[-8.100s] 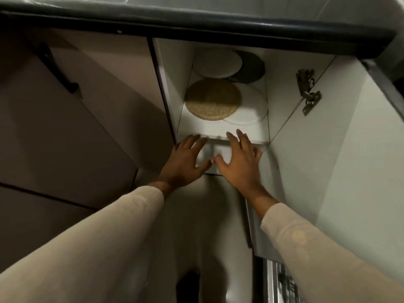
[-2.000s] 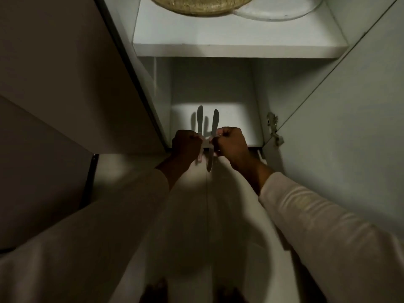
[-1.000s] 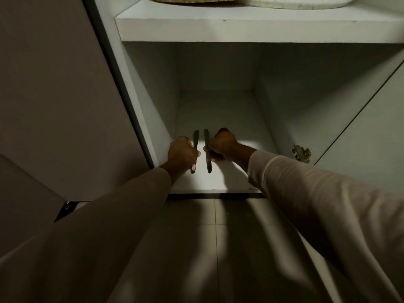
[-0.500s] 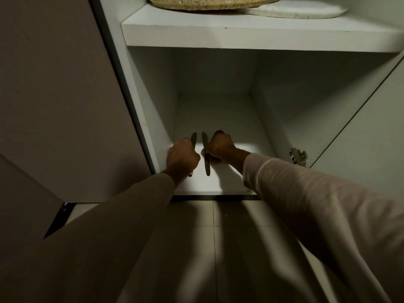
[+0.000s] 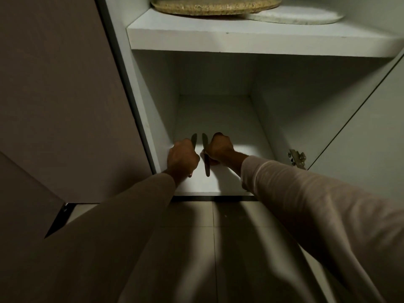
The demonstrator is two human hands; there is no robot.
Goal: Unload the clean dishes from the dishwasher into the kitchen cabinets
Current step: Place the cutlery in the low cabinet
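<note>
I am at the putting-away step: each of my hands is curled round a table knife low in the open cabinet (image 5: 153, 95). My left hand (image 5: 182, 157) grips the left knife (image 5: 194, 139), whose blade tip pokes out past my knuckles toward the back; my right hand (image 5: 219, 149) pinches the right knife (image 5: 205, 159) by its middle, handle end pointing at the front edge. Both knives lie side by side, nearly parallel, over the front left part of the bottom shelf (image 5: 220, 182); whether they already touch it I cannot tell. Next, I judge, I must lower them flat, let go, and draw my hands out without knocking them askew.
</note>
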